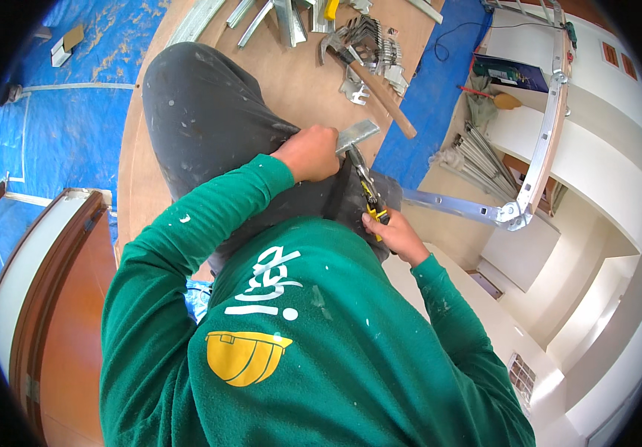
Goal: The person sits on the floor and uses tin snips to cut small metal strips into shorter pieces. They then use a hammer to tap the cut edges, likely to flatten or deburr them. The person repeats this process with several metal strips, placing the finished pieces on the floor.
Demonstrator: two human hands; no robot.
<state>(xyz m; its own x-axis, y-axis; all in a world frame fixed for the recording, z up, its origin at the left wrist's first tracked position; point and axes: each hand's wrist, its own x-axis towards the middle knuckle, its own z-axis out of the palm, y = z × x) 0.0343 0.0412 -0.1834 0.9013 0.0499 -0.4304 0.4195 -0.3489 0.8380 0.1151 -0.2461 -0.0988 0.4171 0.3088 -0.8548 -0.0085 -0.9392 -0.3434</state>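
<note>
My left hand [307, 153] grips a short galvanized metal piece [360, 134], held over my dark-trousered leg [202, 112]. My right hand [395, 233] is closed around the yellow-and-black handles of tin snips [372, 200], whose jaws point up at the underside of that piece; whether they bite into it is hard to tell. Past the metal piece, a claw hammer [386, 98] lies on a plywood surface [152, 153] beside a pile of small metal brackets [389, 56].
Metal channels [290, 18] lie along the plywood's far side. Blue sheeting [53, 141] covers the areas beside it. An aluminium ladder [552, 141] stands at the right, with a bundle of tubes [485, 160] behind it. A wooden door frame [60, 276] is at lower left.
</note>
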